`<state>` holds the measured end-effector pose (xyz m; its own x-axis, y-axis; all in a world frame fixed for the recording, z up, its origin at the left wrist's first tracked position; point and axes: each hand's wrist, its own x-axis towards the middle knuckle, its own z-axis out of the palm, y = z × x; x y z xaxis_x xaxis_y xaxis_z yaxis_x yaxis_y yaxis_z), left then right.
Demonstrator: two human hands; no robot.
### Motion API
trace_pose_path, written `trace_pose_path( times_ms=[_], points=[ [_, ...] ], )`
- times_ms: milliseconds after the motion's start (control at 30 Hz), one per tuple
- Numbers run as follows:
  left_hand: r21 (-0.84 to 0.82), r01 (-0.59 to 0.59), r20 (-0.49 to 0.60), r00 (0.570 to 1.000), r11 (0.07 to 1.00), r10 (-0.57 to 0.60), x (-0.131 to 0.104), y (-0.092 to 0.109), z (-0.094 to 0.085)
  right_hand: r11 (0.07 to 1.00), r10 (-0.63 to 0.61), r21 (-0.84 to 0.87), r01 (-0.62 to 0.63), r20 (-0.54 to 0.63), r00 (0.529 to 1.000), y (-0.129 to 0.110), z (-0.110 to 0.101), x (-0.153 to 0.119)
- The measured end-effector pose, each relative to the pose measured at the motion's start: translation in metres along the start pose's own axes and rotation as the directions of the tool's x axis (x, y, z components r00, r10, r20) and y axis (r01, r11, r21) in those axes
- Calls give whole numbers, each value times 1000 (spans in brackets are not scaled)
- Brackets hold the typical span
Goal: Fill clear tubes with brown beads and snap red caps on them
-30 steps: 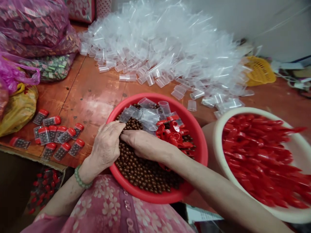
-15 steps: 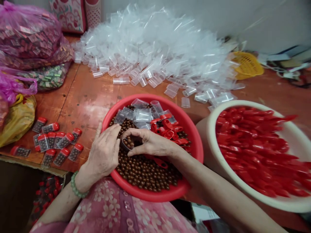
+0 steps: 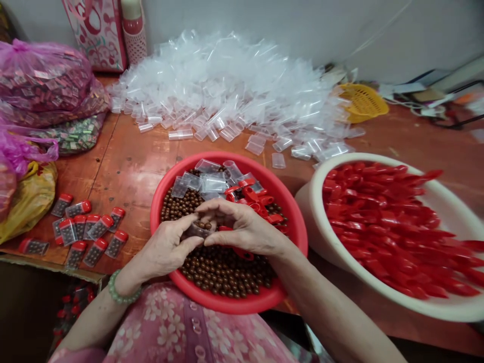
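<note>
Over a red basin (image 3: 298,252), my left hand (image 3: 170,247) and my right hand (image 3: 249,229) close together on one clear plastic tube (image 3: 199,231). Brown balls show at the tube's open top. My left fingers and thumb grip its left side, my right fingers and thumb its right side. Loose brown balls (image 3: 227,277) fill much of the basin. Several empty clear tubes (image 3: 214,182) lie on the balls at the back, beside red plastic caps (image 3: 259,201). My right hand hides part of the caps.
Filled tubes with red caps (image 3: 100,227) lie on the table at left. A cream tub (image 3: 317,201) of red pieces stands at right. Behind is a heap of clear tubes (image 3: 234,85), with a yellow basket (image 3: 365,103). Stuffed plastic bags (image 3: 45,85) sit at far left.
My left hand has turned and now grips the tube with fingers and thumb, where before it lay beside it. The tube stands more upright. The whole view has shifted a little.
</note>
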<state>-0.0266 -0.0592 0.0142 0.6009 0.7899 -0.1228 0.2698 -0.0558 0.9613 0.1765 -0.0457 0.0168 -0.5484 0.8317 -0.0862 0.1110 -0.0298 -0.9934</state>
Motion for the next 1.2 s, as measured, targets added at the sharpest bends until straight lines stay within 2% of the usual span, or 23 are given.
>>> trace_pose_path(
  times_ms=[167, 267, 433, 633, 900, 1067, 1200],
  points=[
    [-62, -8, -63, 998, 998, 5, 0, -2, -1, 994, -30, -107, 28, -12, 999, -1, -4, -3],
    [-70, 26, -89, 995, 997, -32, -1, 0, -1, 987, -100, -129, 92, -62, 993, -1, -9, -9],
    [-150, 79, 29, 997, 986, -75, 0, 6, 1, 980, -156, -144, 134, -154, 976, -2, -8, -17],
    [-113, 57, 49, 997, 992, -51, 3, 3, 3, 917, -252, -336, 215, -68, 965, -9, 1, -12],
    [-72, 32, 52, 998, 997, -28, 6, 0, 2, 950, -178, -285, 129, -151, 972, -7, 0, -16],
    [-42, 12, 63, 998, 999, -9, 7, -1, 2, 897, -239, -397, 195, -65, 969, -11, 1, -10],
    [14, 17, 86, 996, 1000, -18, 7, -1, 2, 906, -206, -388, 169, -56, 977, -10, 2, -10]
  ],
)
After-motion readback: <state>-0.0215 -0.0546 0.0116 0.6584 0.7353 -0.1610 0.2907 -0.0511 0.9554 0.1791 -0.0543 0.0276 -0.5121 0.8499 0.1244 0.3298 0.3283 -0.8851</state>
